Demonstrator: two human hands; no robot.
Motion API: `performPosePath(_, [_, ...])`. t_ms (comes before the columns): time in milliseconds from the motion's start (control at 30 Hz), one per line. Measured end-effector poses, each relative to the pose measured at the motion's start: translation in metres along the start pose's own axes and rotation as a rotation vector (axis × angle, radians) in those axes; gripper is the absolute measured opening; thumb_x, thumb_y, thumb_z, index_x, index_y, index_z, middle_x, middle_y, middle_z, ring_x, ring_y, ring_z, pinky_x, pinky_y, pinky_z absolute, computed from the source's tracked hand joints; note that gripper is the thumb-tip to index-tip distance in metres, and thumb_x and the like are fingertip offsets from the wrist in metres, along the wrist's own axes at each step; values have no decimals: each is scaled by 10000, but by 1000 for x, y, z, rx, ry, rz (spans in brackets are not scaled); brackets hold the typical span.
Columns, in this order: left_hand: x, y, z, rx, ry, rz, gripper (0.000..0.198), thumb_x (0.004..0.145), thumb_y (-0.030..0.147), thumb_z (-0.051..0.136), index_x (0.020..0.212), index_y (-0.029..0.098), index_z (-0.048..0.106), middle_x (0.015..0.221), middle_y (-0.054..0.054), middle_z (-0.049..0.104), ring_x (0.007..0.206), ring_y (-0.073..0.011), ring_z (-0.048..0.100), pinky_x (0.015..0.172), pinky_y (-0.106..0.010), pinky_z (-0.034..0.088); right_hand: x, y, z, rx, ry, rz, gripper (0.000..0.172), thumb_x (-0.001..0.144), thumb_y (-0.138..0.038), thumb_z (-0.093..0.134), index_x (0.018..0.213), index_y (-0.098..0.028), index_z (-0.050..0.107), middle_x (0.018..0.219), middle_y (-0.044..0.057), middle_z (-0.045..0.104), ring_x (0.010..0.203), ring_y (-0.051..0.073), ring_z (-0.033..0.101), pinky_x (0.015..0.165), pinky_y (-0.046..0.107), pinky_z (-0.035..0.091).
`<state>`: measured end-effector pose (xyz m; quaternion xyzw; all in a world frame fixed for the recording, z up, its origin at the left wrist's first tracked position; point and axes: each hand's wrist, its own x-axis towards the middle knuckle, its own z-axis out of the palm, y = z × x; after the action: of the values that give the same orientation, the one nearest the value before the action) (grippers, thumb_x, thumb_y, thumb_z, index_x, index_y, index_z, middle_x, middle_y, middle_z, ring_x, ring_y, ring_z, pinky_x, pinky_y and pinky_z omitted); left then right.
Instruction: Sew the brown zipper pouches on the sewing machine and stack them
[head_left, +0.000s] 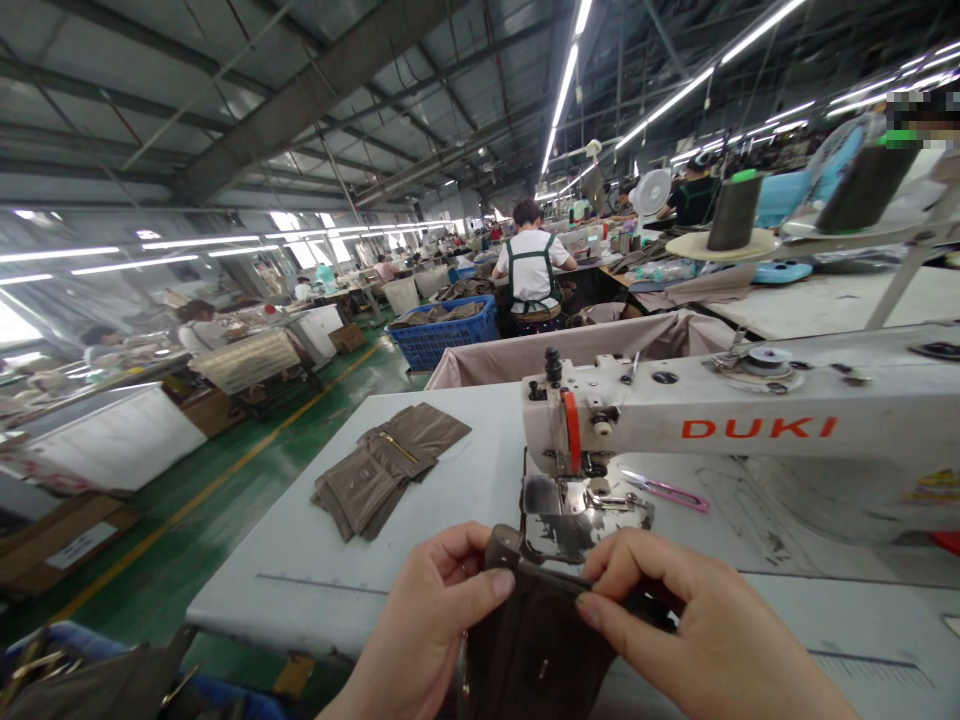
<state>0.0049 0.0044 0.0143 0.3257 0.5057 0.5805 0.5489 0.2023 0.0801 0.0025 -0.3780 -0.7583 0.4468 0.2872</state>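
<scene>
Left hand (429,615), right hand (701,630): pinch grips

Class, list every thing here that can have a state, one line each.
Left hand: grip shut on brown fabric piece.
Right hand: grip shut on the same piece.
Brown fabric piece: pinched at its top edge.
Stack of cut pieces: lying fanned out.
Pink snips: lying unheld.
Blue crate: full of fabric.

Centre-left of frame, on my white table (285,570): a stack of brown pieces (390,465), fanned out, a zipper showing on one. Right of centre: pink snips (667,490) lying flat under the arm of the sewing machine (750,425). Mid-frame beyond the table: a blue crate (442,335) full of fabric, with a seated person (532,265) beside it, back to me. Upper right: dark thread cone (735,212). Lower left: cardboard box (56,540).
</scene>
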Motion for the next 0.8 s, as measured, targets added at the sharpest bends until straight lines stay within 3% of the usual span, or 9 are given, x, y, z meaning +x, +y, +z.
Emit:
performPosePath(200, [1,-1,-1,-20,-5,-27,230,708,211,795,867,115,658,818,-51,667,726,-142,611,718,-253,486,1,1,0,54,-57,-12,125,787,-257,601,682,-214,548,878,-8,658,807,158,610,711,250,453])
performPosePath(300, [5,10,-10,146,-65,-48,243,707,238,787,874,115,660,822,-49,669,732,-141,605,702,-237,465,-1,2,3,116,-149,-46,76,762,-148,577,768,-220,555,744,-38,617,689,124,579,626,212,439])
performPosePath(400, [20,18,-22,445,-190,-139,260,691,252,760,890,112,669,825,-41,679,725,-137,596,662,-212,443,-2,13,16,199,-321,-266,286,786,-80,518,989,-237,644,875,-22,661,783,116,613,696,193,465])
performPosePath(500, [52,8,-32,899,-292,-141,207,715,260,689,872,126,691,729,-10,663,642,-131,576,567,-201,409,2,38,41,90,-435,-465,427,795,-25,498,1138,-228,649,1010,1,683,913,121,636,804,186,476])
performPosePath(600, [96,-19,-33,1161,-261,-32,105,674,187,691,769,146,705,661,6,635,614,-146,566,559,-226,409,20,64,62,-412,-338,-499,299,826,-60,604,1054,-236,685,897,-4,676,810,139,635,722,198,495])
performPosePath(700, [140,-41,-25,1296,-129,134,128,650,135,714,775,167,708,829,-36,667,838,-221,602,775,-315,463,48,82,63,-636,-230,-499,151,887,-139,611,980,-209,706,952,64,652,960,238,586,838,344,490])
performPosePath(800, [168,-52,-17,1382,18,302,215,680,137,725,890,168,694,1057,-97,641,1130,-307,506,993,-428,377,74,91,49,-699,-206,-520,200,926,-153,555,1076,-183,684,1136,119,613,1139,292,506,967,446,428])
